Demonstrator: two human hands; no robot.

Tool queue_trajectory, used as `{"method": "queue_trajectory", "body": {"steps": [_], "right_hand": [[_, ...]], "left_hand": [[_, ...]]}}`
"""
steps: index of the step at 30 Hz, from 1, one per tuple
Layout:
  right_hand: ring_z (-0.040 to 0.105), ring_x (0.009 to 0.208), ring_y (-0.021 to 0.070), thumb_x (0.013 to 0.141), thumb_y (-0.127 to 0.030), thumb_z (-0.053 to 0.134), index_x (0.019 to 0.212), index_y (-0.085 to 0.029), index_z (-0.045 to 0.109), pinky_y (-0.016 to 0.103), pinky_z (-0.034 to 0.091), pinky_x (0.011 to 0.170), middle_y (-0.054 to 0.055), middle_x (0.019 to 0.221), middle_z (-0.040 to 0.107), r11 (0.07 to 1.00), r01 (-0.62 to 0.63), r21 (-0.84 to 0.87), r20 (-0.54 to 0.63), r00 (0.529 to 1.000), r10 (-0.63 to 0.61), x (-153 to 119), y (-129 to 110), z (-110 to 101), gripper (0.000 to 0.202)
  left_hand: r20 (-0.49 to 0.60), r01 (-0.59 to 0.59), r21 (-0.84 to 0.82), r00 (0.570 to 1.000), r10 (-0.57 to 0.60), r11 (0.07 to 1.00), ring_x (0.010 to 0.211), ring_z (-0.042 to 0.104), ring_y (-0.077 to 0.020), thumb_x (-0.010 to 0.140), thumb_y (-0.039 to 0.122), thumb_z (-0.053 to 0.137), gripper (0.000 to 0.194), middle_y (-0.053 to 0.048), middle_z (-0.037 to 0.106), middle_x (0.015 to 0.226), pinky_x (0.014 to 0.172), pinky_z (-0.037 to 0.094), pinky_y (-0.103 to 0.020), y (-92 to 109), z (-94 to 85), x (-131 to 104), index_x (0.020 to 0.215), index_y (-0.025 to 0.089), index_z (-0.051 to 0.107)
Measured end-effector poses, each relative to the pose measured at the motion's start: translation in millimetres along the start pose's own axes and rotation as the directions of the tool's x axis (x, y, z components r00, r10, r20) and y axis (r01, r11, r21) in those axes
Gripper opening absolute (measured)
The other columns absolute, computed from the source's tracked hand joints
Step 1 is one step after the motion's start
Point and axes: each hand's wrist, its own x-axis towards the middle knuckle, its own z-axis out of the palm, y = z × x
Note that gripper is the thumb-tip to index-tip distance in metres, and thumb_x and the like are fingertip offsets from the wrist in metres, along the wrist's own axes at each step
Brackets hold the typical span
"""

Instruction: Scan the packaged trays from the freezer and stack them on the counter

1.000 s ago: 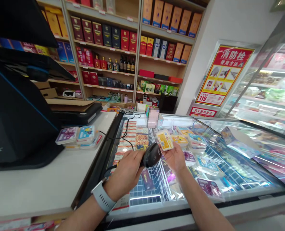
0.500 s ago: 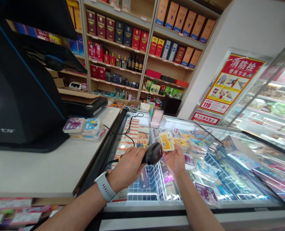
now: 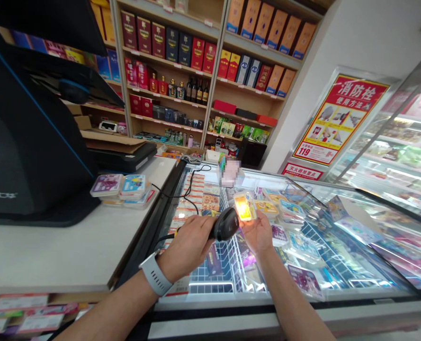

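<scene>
My left hand (image 3: 187, 246), with a grey watch on its wrist, grips a black corded barcode scanner (image 3: 225, 223) over the glass lid of a chest freezer (image 3: 338, 265). The scanner's head points at a small yellow packet (image 3: 245, 206) that my right hand (image 3: 258, 232) holds up just beyond it. A red-orange glow from the scanner lies on the packet's face. Several similar flat packets (image 3: 284, 210) lie on the freezer lid right behind my right hand.
A white counter (image 3: 54, 255) at left carries a black checkout terminal (image 3: 25, 156) and a small stack of packets (image 3: 123, 187). The scanner's cable (image 3: 185, 189) runs across the freezer lid. Shelves of boxed goods and bottles (image 3: 182, 61) fill the back wall; a red poster (image 3: 338, 118) stands at right.
The scanner's light has come on and now glows red-orange on the yellow packet. Both hands keep nearly the same place; the view shifted slightly.
</scene>
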Motion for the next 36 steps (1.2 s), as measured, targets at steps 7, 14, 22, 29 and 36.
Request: {"method": "queue_trajectory", "body": {"steps": [7, 14, 22, 29, 36], "right_hand": [[0.07, 0.093, 0.0217, 0.084, -0.033, 0.053, 0.111, -0.019, 0.061, 0.039, 0.058, 0.079, 0.006, 0.099, 0.074, 1.0, 0.005, -0.008, -0.003, 1.0, -0.005, -1.0, 0.0, 0.4, 0.031], [0.07, 0.093, 0.0235, 0.082, -0.033, 0.054, 0.111, -0.019, 0.061, 0.043, 0.057, 0.083, 0.007, 0.101, 0.073, 1.0, 0.001, -0.008, 0.001, 1.0, -0.001, -2.7, -1.1, 2.1, 0.033], [0.07, 0.094, 0.0223, 0.082, -0.027, 0.054, 0.118, -0.02, 0.058, 0.045, 0.056, 0.087, 0.006, 0.103, 0.073, 1.0, 0.023, -0.007, 0.0, 1.0, -0.023, -7.0, -5.1, 5.1, 0.037], [0.07, 0.093, 0.0216, 0.08, -0.028, 0.064, 0.114, -0.02, 0.062, 0.041, 0.057, 0.085, 0.007, 0.109, 0.071, 0.97, 0.156, -0.187, 0.037, 0.988, -0.151, -17.4, -18.7, 36.4, 0.035], [0.061, 0.105, 0.0203, 0.073, -0.018, 0.073, 0.109, -0.022, 0.069, 0.036, 0.049, 0.096, 0.004, 0.114, 0.068, 0.784, 0.314, -0.536, 0.212, 0.948, -0.236, -34.4, -7.3, 109.1, 0.036]], "left_hand": [[-0.009, 0.001, -0.009, 1.0, -0.001, 1.0, 0.103, 0.053, -0.0252, 0.085, 0.013, 0.053, 0.035, -0.008, 0.06, 0.112, 0.096, 0.042, -0.046, -1.5, 1.7, -1.5, 0.12, 0.017, 0.046], [0.006, 0.017, -0.02, 1.0, -0.017, 1.0, 0.103, 0.053, -0.0249, 0.085, 0.013, 0.053, 0.034, -0.007, 0.06, 0.112, 0.095, 0.042, -0.044, -0.5, 2.0, -0.5, 0.119, 0.017, 0.048], [0.033, 0.017, 0.012, 0.999, -0.017, 1.0, 0.101, 0.054, -0.0246, 0.085, 0.015, 0.054, 0.034, -0.007, 0.061, 0.111, 0.095, 0.042, -0.044, -0.3, 0.4, 0.9, 0.119, 0.017, 0.048], [0.02, -0.005, 0.041, 1.0, 0.004, 0.999, 0.102, 0.054, -0.0246, 0.086, 0.017, 0.054, 0.037, -0.007, 0.061, 0.111, 0.096, 0.041, -0.043, -0.9, 2.7, -0.4, 0.122, 0.017, 0.046], [0.036, -0.011, 0.058, 0.999, 0.009, 0.998, 0.103, 0.057, -0.0251, 0.085, 0.021, 0.056, 0.03, -0.009, 0.062, 0.108, 0.097, 0.041, -0.045, -0.3, 5.2, -0.5, 0.114, 0.017, 0.05]]}}
